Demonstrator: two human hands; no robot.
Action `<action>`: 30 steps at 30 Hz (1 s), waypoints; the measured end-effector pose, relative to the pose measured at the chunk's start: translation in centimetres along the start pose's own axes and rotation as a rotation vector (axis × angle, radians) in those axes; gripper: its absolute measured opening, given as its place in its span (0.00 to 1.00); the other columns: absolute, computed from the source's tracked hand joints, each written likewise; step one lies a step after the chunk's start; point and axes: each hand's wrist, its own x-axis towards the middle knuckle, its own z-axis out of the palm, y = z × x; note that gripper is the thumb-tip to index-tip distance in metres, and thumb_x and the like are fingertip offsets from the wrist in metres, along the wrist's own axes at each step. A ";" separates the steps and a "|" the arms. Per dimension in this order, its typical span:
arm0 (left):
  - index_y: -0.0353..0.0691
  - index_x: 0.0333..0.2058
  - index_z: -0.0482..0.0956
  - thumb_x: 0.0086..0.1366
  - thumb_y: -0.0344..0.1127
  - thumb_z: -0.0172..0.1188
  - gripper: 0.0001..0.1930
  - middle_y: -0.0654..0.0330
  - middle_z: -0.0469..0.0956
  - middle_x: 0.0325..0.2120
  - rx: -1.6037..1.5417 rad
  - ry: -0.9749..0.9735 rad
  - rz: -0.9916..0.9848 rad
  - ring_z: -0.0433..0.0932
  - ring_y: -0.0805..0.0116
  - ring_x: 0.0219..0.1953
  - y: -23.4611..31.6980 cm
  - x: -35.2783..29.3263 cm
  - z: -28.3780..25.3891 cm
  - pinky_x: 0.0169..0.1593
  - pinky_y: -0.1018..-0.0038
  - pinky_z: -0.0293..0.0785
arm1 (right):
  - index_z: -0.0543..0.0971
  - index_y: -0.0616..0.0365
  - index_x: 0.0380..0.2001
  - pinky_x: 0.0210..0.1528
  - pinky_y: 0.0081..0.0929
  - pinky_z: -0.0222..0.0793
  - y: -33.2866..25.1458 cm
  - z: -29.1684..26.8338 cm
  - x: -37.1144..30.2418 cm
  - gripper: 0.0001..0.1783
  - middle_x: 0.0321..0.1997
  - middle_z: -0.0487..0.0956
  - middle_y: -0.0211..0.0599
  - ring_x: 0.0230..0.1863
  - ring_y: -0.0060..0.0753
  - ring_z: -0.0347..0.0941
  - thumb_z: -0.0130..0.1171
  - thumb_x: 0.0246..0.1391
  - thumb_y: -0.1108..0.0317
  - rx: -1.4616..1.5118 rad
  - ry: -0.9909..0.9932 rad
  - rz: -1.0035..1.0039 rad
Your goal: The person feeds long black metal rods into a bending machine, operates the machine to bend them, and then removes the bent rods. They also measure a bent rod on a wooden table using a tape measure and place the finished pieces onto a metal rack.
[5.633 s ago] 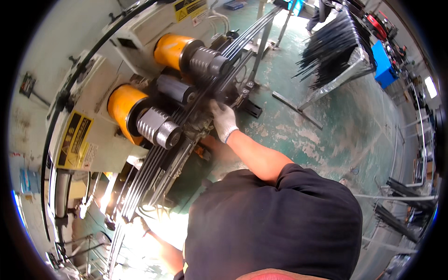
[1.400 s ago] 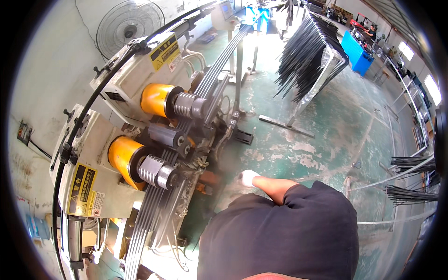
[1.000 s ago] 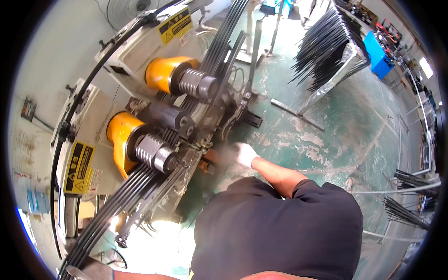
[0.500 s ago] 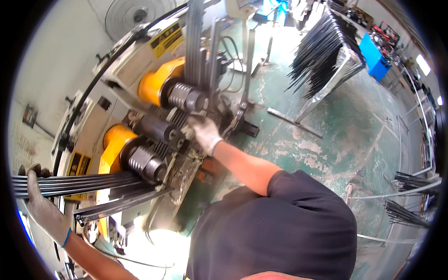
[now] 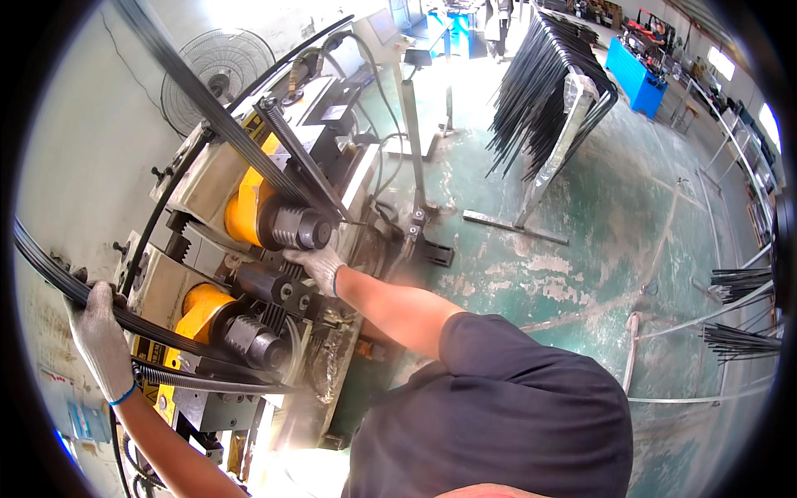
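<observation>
My left hand (image 5: 100,336), in a pale work glove, is closed around a bundle of long black rods (image 5: 170,334) at the lower left. The bundle slants from the left edge toward the nearer ribbed steel roller (image 5: 256,342) of a bending machine. My gloved right hand (image 5: 317,267) is at the middle of the machine, just below the farther ribbed roller (image 5: 300,227). Its fingers curl over the rods beside a dark steel block (image 5: 270,284), and the fingertips are partly hidden. Beyond it, the bundle's far end (image 5: 203,95) rises toward the upper left.
Yellow swing arms (image 5: 247,207) carry the rollers. A spring-fitted bar (image 5: 199,382) lies under the near rods. Behind the machine stands a wall fan (image 5: 217,83). To the right, a metal rack (image 5: 548,158) holds many bent black rods, with a blue cabinet (image 5: 635,76) farther back.
The far rods have swung from upright toward the upper left. The near rods now slope upward to the left, my left hand still on them. My right hand stays by the central block; the view has shifted.
</observation>
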 end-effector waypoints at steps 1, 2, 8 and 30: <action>0.29 0.56 0.74 0.71 0.33 0.58 0.19 0.62 0.76 0.31 -0.017 -0.011 -0.006 0.74 0.74 0.32 0.6 0.1 0.4 0.39 0.75 0.73 | 0.78 0.56 0.60 0.55 0.39 0.73 0.9 -0.9 1.3 0.27 0.55 0.82 0.36 0.53 0.35 0.77 0.70 0.58 0.66 -0.027 -0.029 -0.048; 0.29 0.57 0.74 0.71 0.34 0.58 0.20 0.62 0.76 0.31 -0.020 -0.014 0.006 0.74 0.74 0.32 0.8 0.2 0.7 0.39 0.75 0.73 | 0.77 0.53 0.61 0.53 0.45 0.75 2.5 -1.9 3.0 0.28 0.57 0.81 0.37 0.55 0.39 0.77 0.71 0.58 0.64 -0.053 -0.062 -0.094; 0.29 0.56 0.74 0.71 0.33 0.59 0.19 0.62 0.76 0.31 -0.020 0.023 0.018 0.74 0.74 0.32 -0.3 0.1 0.1 0.39 0.75 0.73 | 0.79 0.60 0.57 0.44 0.30 0.73 1.1 -0.8 1.1 0.24 0.46 0.82 0.34 0.41 0.29 0.75 0.69 0.58 0.68 0.003 -0.027 0.016; 0.29 0.58 0.72 0.72 0.31 0.59 0.19 0.59 0.76 0.30 -0.082 0.019 0.009 0.75 0.72 0.29 0.5 -0.5 0.5 0.37 0.74 0.75 | 0.80 0.62 0.58 0.65 0.33 0.67 3.8 -1.7 3.4 0.24 0.56 0.83 0.37 0.56 0.32 0.76 0.67 0.59 0.69 -0.069 -0.042 -0.157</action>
